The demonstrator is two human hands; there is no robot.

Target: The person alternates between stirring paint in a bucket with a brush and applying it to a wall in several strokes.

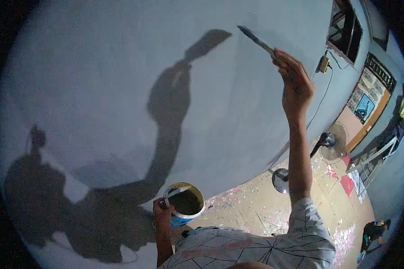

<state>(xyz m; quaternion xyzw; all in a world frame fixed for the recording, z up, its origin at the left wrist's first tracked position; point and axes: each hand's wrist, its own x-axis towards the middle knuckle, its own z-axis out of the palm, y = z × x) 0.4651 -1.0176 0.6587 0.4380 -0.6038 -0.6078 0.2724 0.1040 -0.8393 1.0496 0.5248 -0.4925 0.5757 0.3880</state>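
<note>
Raised high against the pale blue-grey wall (238, 112), my right hand (296, 80) is closed round the handle of a paintbrush (255, 39). Its dark bristles point up and left, close to the wall surface. Low in front of my body, my left hand (163, 210) grips the rim of a paint bucket (202, 214). The bucket is white and blue outside, with a yellowish inner wall and dark-looking contents. A pale strip lies across its mouth near my fingers. Shadows of my arm, brush and head fall on the wall to the left.
A standing fan (332, 145) with a round base (280, 180) stands right of my arm. A yellow socket box (324, 65) with a hanging cord is on the wall. Paint flecks and scraps litter the floor (238, 210). A ladder (375, 161) and another person (372, 235) are farther right.
</note>
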